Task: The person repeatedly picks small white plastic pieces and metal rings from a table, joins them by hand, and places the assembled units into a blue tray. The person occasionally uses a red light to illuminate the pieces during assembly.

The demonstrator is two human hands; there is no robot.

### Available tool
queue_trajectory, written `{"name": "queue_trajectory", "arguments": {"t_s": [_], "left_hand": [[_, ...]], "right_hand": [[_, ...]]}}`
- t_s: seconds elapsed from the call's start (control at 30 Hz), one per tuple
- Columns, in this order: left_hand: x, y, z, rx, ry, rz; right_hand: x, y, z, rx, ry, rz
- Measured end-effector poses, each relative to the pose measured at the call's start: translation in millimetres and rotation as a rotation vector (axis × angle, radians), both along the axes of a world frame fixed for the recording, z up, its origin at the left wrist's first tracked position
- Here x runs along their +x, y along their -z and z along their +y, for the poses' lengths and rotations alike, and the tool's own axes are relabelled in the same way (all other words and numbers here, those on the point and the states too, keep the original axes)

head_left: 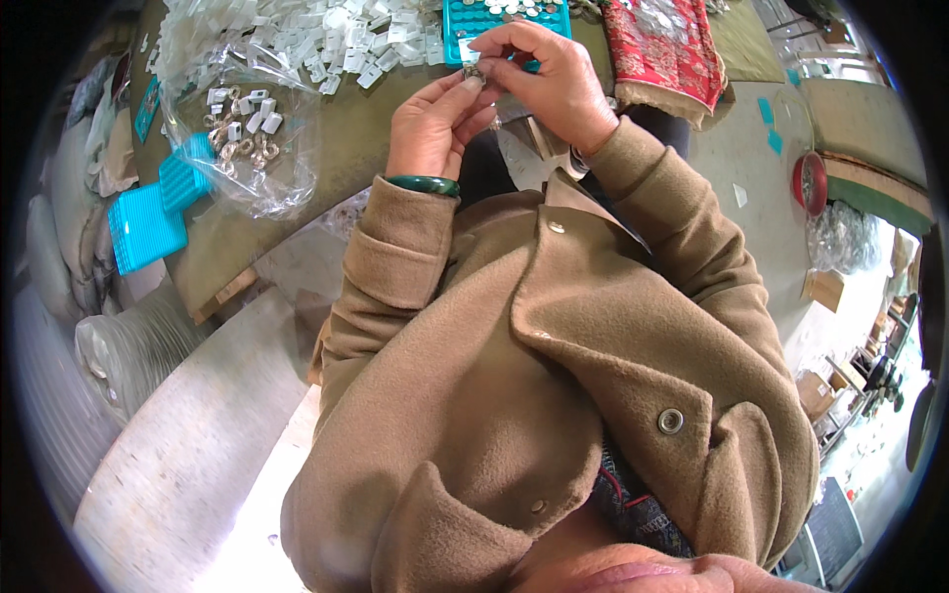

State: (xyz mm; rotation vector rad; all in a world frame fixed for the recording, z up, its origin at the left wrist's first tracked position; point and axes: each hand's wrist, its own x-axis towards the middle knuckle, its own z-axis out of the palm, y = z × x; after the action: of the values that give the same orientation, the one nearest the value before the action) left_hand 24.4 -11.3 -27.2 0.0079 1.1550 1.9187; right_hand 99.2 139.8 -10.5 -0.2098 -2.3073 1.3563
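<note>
My left hand (440, 124), with a dark green bangle (423, 185) at its wrist, pinches a small metallic piece (474, 73) between thumb and fingertips. My right hand (554, 77) comes in from the other side, its fingers closed at the same piece. The piece is too small and too covered by fingers to name. A pale tag-like bit (468, 46) shows just above the fingertips. Behind the hands is a turquoise tray (452, 22) with round pale discs in it. Left of it lies a heap of small white plastic tags (346, 44).
A clear plastic bag (297, 163) at left holds white tags and metal rings. Turquoise ribbed trays (148, 227) overhang the table's left edge. A red patterned cloth (664, 49) lies at right. On the floor at far right are a red round container (811, 184) and a plastic bundle (845, 237).
</note>
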Motion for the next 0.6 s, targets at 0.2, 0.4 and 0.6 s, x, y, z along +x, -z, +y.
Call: {"name": "queue_trajectory", "arguments": {"t_s": [0.2,0.4,0.6], "left_hand": [[6,-1,1,-0.035,0.006,0.04],[17,5,5,-0.004,-0.107,0.123],[28,7,8,-0.034,-0.11,0.266]], "right_hand": [[5,3,-3,0.526,0.032,0.248],[5,8,-1,0.602,-0.022,0.311],[19,12,8,0.023,-0.043,0.031]]}}
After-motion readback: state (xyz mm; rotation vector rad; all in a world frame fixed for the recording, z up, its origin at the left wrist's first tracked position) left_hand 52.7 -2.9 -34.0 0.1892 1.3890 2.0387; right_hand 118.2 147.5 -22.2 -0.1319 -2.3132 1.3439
